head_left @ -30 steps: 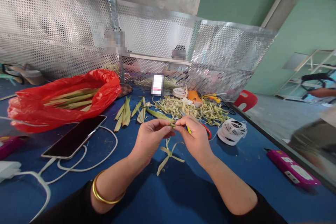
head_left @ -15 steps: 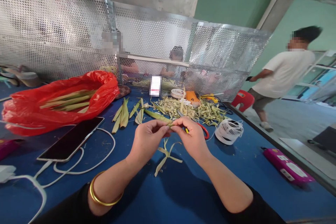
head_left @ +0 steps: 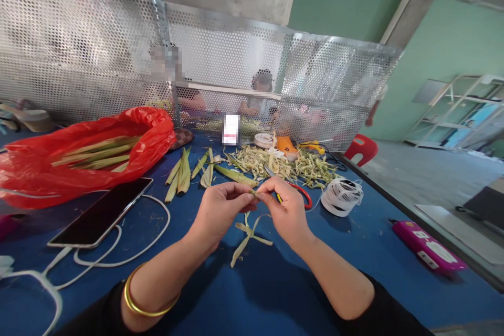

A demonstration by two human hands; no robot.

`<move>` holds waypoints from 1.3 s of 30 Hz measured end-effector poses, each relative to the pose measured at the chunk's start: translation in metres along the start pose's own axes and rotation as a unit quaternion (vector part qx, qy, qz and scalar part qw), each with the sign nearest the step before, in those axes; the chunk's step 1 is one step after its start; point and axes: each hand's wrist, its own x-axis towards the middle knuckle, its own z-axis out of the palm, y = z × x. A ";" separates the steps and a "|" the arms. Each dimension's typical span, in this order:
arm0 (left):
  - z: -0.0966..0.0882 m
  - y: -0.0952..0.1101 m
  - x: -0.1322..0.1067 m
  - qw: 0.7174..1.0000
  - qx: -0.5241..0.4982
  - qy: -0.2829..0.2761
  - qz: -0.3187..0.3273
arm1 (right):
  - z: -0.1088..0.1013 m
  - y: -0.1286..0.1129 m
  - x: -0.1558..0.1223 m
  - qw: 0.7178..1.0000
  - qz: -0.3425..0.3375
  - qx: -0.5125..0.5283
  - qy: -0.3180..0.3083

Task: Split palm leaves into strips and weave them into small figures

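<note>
My left hand (head_left: 220,211) and my right hand (head_left: 286,209) meet over the middle of the blue table, fingertips pinched together. Between them shows a small bit of green husk strip (head_left: 254,193), mostly hidden by the fingers. Just below lies a pale husk piece (head_left: 249,232) with splayed, narrow arms. Scissors with red and yellow handles (head_left: 306,197) rest partly behind my right hand. Beyond my fingers lie a long green husk (head_left: 236,175) and a heap of shredded or knotted husk strips (head_left: 255,161). Several flat husks (head_left: 183,173) lie to the left.
A red plastic bag (head_left: 151,128) holding long husks stands left, with a phone (head_left: 102,212) and white cable (head_left: 167,220) before it. Right are a white cord spool (head_left: 338,202) and a purple pack (head_left: 427,247). A perforated metal screen (head_left: 228,47) closes the back, people behind it.
My fingertips have drawn closer together over the husk strip, so less of it shows. The person walking at the right has passed mostly behind the screen. The view has shifted slightly.
</note>
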 end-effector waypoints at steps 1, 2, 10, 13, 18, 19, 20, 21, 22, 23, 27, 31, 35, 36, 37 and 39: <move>-0.001 0.000 0.000 1.000 -0.007 -0.003 -0.008 | 0.000 0.000 0.000 1.000 -0.004 0.000 -0.002; -0.002 0.001 0.001 1.000 -0.014 -0.005 -0.017 | 0.000 -0.001 0.001 1.000 -0.007 0.001 -0.005; -0.006 0.002 0.003 0.998 -0.031 -0.011 -0.058 | -0.007 -0.003 0.007 0.998 0.012 -0.009 -0.067; -0.005 0.004 0.002 0.999 -0.028 -0.020 -0.034 | -0.006 -0.003 0.006 0.999 0.015 -0.013 -0.032; -0.007 0.002 0.003 0.997 -0.046 -0.041 -0.053 | -0.005 -0.003 0.005 1.000 -0.008 -0.022 -0.013; -0.008 0.001 0.004 0.995 -0.053 -0.046 -0.071 | -0.006 -0.003 0.005 0.999 -0.021 -0.030 -0.021; -0.009 0.001 0.004 0.993 -0.059 -0.050 -0.086 | -0.007 -0.003 0.004 0.998 -0.034 -0.040 -0.030; -0.009 0.000 0.004 0.992 -0.064 -0.052 -0.096 | -0.007 -0.003 0.004 0.997 -0.045 -0.050 -0.037; -0.009 0.000 0.004 0.992 -0.067 -0.053 -0.098 | -0.008 -0.003 0.004 0.996 -0.053 -0.059 -0.042; -0.008 0.000 0.004 0.992 -0.068 -0.053 -0.093 | -0.008 -0.003 0.004 0.996 -0.056 -0.064 -0.041; -0.004 0.000 0.001 0.998 -0.039 -0.050 -0.028 | -0.007 -0.004 0.003 0.998 -0.034 -0.058 -0.006; -0.001 -0.002 0.000 0.999 0.017 -0.039 0.023 | -0.005 -0.004 0.004 0.999 0.041 -0.029 0.005; 0.000 -0.003 -0.001 0.998 0.030 -0.042 0.023 | -0.004 -0.003 0.004 0.996 0.094 0.008 0.003; 0.001 -0.003 -0.001 0.998 0.028 -0.045 0.022 | -0.004 -0.002 0.004 0.995 0.099 0.015 0.004; 0.001 -0.003 -0.001 0.998 0.027 -0.044 0.023 | -0.003 -0.002 0.003 0.994 0.105 0.021 0.005; 0.002 -0.003 -0.002 0.999 0.032 -0.030 0.029 | -0.002 -0.001 0.004 0.992 0.122 0.043 0.003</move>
